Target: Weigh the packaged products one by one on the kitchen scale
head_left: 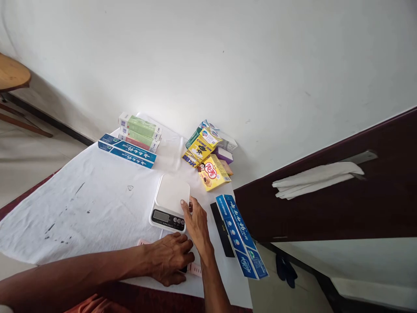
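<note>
A white kitchen scale (172, 191) with a dark button panel and a grey display lies on the white cloth in front of me. My right hand (198, 224) is at its right edge, the thumb over the rim and the fingers along the side. Just below the scale, my left hand (172, 259) is curled palm down over a watch with a pink strap (195, 269). Most of the watch is hidden under the hand; a bit of its dark body shows by the fingers.
Blue toothpaste boxes (127, 150) and green-white cartons (141, 126) sit at the back left. Yellow snack boxes (213, 173) and other packs are piled at the back right. Another blue toothpaste box (241, 237) lies right, beside a flat black item (222, 230). A wall stands behind.
</note>
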`<state>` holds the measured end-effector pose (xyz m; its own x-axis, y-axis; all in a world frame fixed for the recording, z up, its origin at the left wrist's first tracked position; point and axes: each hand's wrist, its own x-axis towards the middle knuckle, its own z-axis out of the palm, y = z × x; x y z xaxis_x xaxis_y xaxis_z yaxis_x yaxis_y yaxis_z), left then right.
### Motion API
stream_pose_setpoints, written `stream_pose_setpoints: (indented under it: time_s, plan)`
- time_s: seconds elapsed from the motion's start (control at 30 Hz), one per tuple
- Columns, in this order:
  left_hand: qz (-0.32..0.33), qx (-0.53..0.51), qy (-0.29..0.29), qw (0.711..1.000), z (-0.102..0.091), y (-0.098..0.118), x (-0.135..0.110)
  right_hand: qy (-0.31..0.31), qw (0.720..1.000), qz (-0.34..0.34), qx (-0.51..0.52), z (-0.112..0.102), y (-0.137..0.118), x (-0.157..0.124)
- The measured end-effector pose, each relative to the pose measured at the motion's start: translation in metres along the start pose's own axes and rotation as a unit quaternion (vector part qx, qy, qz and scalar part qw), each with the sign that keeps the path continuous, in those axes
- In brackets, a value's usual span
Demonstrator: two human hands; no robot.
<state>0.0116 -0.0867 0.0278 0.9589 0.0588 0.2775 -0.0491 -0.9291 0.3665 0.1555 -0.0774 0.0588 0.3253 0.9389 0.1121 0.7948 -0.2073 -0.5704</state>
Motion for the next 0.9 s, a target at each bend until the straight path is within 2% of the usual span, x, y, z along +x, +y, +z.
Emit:
stream_pose_setpoints:
  time_s: [0.23, 0.47, 0.6, 0.67, 0.73, 0.83, 0.9]
  plan:
    - [0.018, -0.004, -0.001, 1.000, 0.001, 0.000, -0.007, -0.029, 0.999, -0.014, 0.003, 0.000, -0.008, -0.001]
    - [0.030, 0.010, 0.017, 0.999, -0.001, 0.000, -0.011, -0.029, 0.999, -0.017, 0.008, -0.003, -0.007, -0.001]
    - [0.055, 0.018, 0.025, 0.998, 0.005, -0.002, -0.015, 0.019, 0.999, -0.004, -0.031, -0.017, -0.013, 0.015]
    - [0.065, 0.025, 0.043, 0.997, 0.006, -0.003, -0.017, 0.033, 0.997, -0.042, -0.049, -0.019, -0.025, 0.028]
    - [0.070, 0.042, 0.070, 0.994, 0.006, -0.003, -0.018, 0.027, 0.991, -0.114, -0.067, -0.014, -0.045, 0.044]
    - [0.075, 0.062, 0.085, 0.992, 0.013, -0.004, -0.017, 0.007, 0.971, -0.221, -0.094, 0.006, -0.083, 0.070]
    - [0.083, 0.050, 0.078, 0.992, 0.025, -0.008, -0.013, -0.020, 0.958, -0.265, -0.105, 0.026, -0.110, 0.090]
